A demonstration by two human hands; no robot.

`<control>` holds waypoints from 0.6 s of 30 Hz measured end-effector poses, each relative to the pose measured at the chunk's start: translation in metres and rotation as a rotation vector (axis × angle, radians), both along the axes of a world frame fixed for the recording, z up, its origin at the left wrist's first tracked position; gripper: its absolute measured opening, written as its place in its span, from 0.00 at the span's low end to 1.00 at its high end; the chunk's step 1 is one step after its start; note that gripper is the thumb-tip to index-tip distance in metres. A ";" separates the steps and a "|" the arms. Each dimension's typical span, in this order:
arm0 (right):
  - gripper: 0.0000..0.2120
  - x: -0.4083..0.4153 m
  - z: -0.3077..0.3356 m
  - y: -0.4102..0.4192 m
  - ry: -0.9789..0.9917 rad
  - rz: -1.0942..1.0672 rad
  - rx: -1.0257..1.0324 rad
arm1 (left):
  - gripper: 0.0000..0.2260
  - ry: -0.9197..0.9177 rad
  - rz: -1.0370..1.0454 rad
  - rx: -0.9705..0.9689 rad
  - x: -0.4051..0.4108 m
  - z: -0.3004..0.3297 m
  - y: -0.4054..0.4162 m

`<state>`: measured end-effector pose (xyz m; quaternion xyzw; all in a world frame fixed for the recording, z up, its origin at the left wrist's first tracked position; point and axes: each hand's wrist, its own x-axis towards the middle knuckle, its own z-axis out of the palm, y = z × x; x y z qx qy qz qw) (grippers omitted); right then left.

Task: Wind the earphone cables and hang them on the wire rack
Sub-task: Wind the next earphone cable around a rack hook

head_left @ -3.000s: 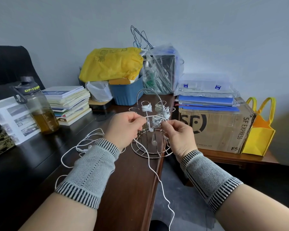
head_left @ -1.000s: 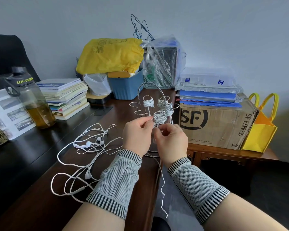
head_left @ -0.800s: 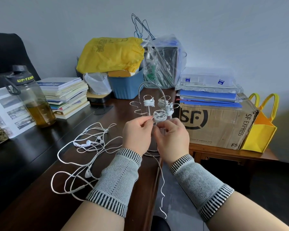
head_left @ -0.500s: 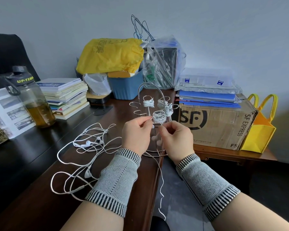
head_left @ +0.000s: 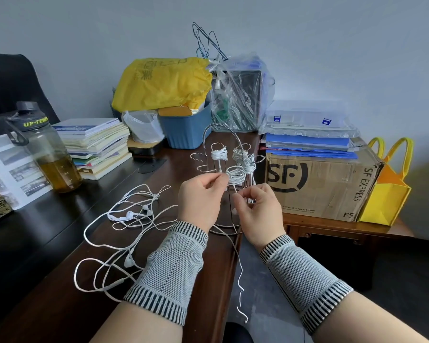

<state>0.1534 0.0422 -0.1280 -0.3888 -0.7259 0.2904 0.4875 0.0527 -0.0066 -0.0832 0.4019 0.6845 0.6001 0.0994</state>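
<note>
While both wrists hover over the tabletop (head_left: 60, 305):
left hand (head_left: 200, 196): pinches wire rack (head_left: 219, 134) hook
right hand (head_left: 259, 211): fingers curled, pinching earphone cable (head_left: 236, 175)

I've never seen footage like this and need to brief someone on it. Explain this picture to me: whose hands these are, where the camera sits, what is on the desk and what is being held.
There is no machine here. A person wears a wide-angle camera on the head, looking forward and down, so you see their own two arms.

The left hand pinches a hook of the wire rack, a small metal stand on the dark wooden desk. The right hand pinches the white earphone cable, whose tail hangs off the desk edge. Its upper part forms a wound coil on that hook; three more coils already hang behind it.

Loose earphones lie tangled on the left. Further off stand a water bottle, a stack of books and a cardboard box.
</note>
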 end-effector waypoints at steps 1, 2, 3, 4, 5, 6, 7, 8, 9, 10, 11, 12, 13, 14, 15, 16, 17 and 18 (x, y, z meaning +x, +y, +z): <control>0.07 0.000 -0.001 0.001 -0.014 -0.003 0.006 | 0.07 -0.012 0.005 0.006 0.001 0.001 0.000; 0.07 0.000 -0.001 0.001 -0.022 -0.007 0.008 | 0.07 -0.024 0.011 0.010 0.002 0.002 -0.001; 0.07 -0.001 -0.002 0.002 -0.023 -0.011 0.008 | 0.07 -0.035 0.018 0.010 0.003 0.003 -0.001; 0.07 -0.001 -0.002 0.002 -0.020 -0.012 0.007 | 0.07 -0.045 0.027 0.006 0.004 0.004 0.000; 0.07 -0.001 -0.003 0.003 -0.016 -0.010 0.006 | 0.07 -0.052 0.037 0.000 0.005 0.004 0.000; 0.07 -0.001 -0.003 0.003 -0.014 -0.009 0.003 | 0.09 -0.052 0.048 -0.006 0.005 0.005 0.000; 0.07 -0.001 -0.003 0.003 -0.015 -0.008 0.000 | 0.11 -0.047 0.059 -0.012 0.005 0.005 0.001; 0.07 0.000 -0.003 0.003 -0.018 -0.009 -0.005 | 0.13 -0.043 0.067 -0.020 0.006 0.005 0.002; 0.07 0.000 -0.002 0.003 -0.021 -0.011 -0.007 | 0.13 -0.042 0.072 -0.025 0.007 0.005 0.002; 0.07 0.001 -0.002 0.003 -0.022 -0.015 -0.010 | 0.13 -0.044 0.074 -0.028 0.007 0.006 0.002; 0.07 0.001 -0.002 0.003 -0.019 -0.019 -0.013 | 0.12 -0.051 0.074 -0.028 0.008 0.006 0.001; 0.08 0.002 -0.001 0.004 -0.016 -0.020 -0.018 | 0.12 -0.059 0.073 -0.028 0.008 0.007 0.001; 0.08 0.003 -0.001 0.004 -0.017 -0.020 -0.023 | 0.11 -0.067 0.071 -0.027 0.008 0.007 0.000; 0.09 0.003 -0.001 0.004 -0.023 -0.023 -0.027 | 0.11 -0.076 0.066 -0.026 0.007 0.007 0.000; 0.09 0.004 -0.002 0.004 -0.023 -0.027 -0.026 | 0.10 -0.083 0.062 -0.024 0.007 0.007 -0.001; 0.08 0.004 -0.003 0.004 -0.017 -0.034 -0.014 | 0.10 -0.087 0.059 -0.019 0.007 0.007 -0.001; 0.08 0.005 -0.003 0.005 -0.007 -0.041 0.017 | 0.11 -0.085 0.058 -0.013 0.007 0.008 -0.002; 0.08 0.005 -0.004 0.004 0.005 -0.050 0.068 | 0.12 -0.078 0.057 -0.011 0.007 0.008 -0.002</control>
